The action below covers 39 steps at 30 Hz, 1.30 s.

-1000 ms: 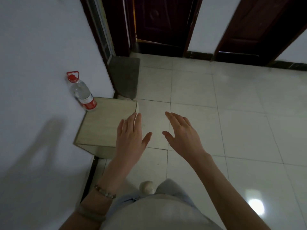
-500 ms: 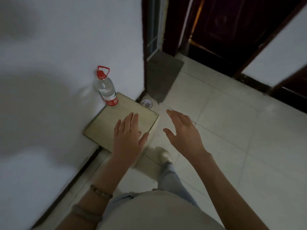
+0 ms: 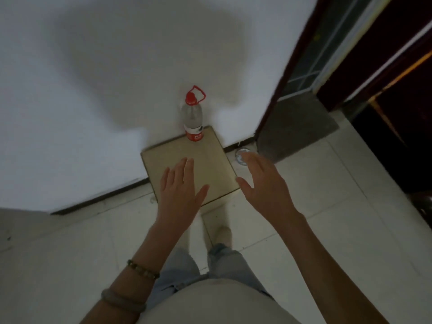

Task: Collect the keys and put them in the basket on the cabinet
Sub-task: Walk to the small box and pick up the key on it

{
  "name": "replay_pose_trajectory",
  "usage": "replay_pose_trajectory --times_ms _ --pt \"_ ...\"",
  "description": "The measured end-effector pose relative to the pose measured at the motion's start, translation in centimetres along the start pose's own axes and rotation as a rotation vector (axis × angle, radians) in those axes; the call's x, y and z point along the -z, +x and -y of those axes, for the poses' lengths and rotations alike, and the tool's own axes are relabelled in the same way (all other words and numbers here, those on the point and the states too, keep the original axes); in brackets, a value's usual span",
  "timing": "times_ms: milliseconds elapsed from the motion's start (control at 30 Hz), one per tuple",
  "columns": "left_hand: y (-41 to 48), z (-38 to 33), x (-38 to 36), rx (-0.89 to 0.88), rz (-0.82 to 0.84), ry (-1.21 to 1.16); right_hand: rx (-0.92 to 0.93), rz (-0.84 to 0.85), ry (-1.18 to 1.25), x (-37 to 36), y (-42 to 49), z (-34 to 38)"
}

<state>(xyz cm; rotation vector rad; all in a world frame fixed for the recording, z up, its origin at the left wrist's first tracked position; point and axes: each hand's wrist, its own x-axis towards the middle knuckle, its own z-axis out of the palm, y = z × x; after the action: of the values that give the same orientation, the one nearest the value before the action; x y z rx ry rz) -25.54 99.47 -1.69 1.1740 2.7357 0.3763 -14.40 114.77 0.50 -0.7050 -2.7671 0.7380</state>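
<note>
Keys are nowhere to be seen — no basket either — so I cannot tell which way they lie from the left hand [image 3: 181,187] and right hand [image 3: 263,183], both spread flat and empty above the low cabinet [image 3: 187,157] with a bottle [image 3: 192,118].

This looked like the entrance hall of a home. Pale glossy floor tiles [image 3: 327,230] ran up to a plain white wall [image 3: 93,90] with a dark skirting strip, and a dark wooden door frame [image 3: 287,73] opened on the right with a grey doormat [image 3: 297,127] at its threshold. A low wood-topped cabinet [image 3: 210,164] stood against the wall (a red-capped water bottle [image 3: 193,118] on its back edge).
</note>
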Motion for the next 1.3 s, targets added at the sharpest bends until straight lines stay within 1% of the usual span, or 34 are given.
replay_pose_trajectory --times_ms 100,233,333,467,600,767,833,900,967,1133,1300 --pt "-0.9 0.9 -0.1 0.095 -0.005 0.019 0.061 0.054 0.050 -1.6 1.2 -0.3" --pt "-2.4 3.1 -0.4 0.193 -0.055 0.020 0.121 0.158 0.146 -5.1 2.0 0.1" --pt "-3.8 5.0 -1.7 0.246 -0.025 0.007 0.144 0.229 0.162 -7.8 2.5 -0.2" --pt "-6.2 7.3 -5.1 0.286 0.063 0.025 0.100 0.277 0.196 -11.8 3.1 -1.9" --pt "-6.6 8.5 -8.8 0.310 0.134 0.042 0.069 0.343 0.209 -17.0 3.6 -4.8" --pt "-5.9 10.2 -14.6 0.350 0.092 0.020 0.010 0.463 0.184 -25.4 4.3 -9.6" --pt "-5.4 10.9 -17.6 0.367 0.072 0.008 -0.036 0.462 0.167 -28.5 4.7 -11.7" --pt "-5.1 11.5 -20.4 0.383 0.082 -0.001 -0.091 0.447 0.169 -31.4 5.2 -13.5" --pt "-4.5 12.4 -23.0 0.392 0.094 -0.008 -0.108 0.442 0.187 -34.0 5.6 -15.0" --pt "-3.2 14.1 -27.1 0.382 0.093 -0.005 -0.022 0.403 0.200 -38.4 6.2 -15.9" --pt "-2.3 15.6 -28.6 0.398 0.076 -0.012 0.155 0.382 0.056 -40.7 7.3 -16.5"
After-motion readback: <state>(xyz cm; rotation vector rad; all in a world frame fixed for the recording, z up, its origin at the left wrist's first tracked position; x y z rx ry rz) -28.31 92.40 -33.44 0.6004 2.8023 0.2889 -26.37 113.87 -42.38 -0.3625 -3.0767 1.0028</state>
